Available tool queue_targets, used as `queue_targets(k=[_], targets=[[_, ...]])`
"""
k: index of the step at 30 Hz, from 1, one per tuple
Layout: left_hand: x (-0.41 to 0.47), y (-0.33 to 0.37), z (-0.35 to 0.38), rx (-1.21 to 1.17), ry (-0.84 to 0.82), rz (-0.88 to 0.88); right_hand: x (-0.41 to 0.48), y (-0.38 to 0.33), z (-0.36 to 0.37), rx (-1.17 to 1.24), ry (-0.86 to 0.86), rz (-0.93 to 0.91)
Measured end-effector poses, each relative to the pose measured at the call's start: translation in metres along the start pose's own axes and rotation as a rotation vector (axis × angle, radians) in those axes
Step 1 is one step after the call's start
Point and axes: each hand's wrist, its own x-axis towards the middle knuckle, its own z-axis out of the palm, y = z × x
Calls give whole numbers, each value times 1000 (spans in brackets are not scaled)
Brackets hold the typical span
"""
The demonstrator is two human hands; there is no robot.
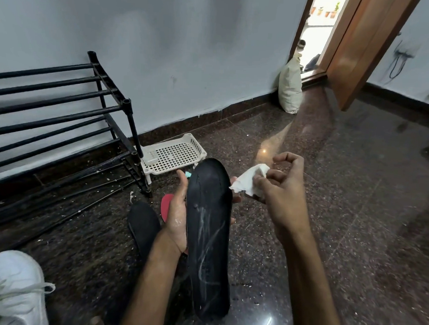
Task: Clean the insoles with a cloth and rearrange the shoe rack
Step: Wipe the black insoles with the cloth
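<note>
My left hand (178, 217) holds a long black insole (208, 236) from beneath, fingers wrapped round its far side; white smears streak its surface. Just right of the insole's toe end, my right hand (281, 190) pinches a crumpled white cloth (249, 180), which is close to the insole's edge. A second black insole (143, 224) lies on the floor to the left, with a red one (166, 207) partly hidden behind my left hand. The black metal shoe rack (61, 119) stands against the wall at left, its bars bare.
A white plastic basket tray (174, 155) sits on the floor by the rack's foot. A white sneaker (10, 290) is at the bottom left. A stuffed sack (290, 89) leans by the open wooden door (358, 50). The dark granite floor (356, 194) is speckled with white flecks.
</note>
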Motion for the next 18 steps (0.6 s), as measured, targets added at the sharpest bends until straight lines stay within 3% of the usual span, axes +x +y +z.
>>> queue_targets(k=[6, 10, 12, 15, 18], targets=[[6, -1, 10, 1, 24, 6, -8, 1, 19, -179, -217, -73], [8, -1, 6, 41, 18, -17, -10, 7, 25, -293, -257, -106], [7, -1, 8, 99, 65, 32, -10, 7, 25, -271, -230, -78], [6, 3, 13, 172, 284, 230, -8, 7, 22, -276, -129, -64], [5, 4, 16, 311, 388, 326, -8, 5, 20, -451, 1, -156]])
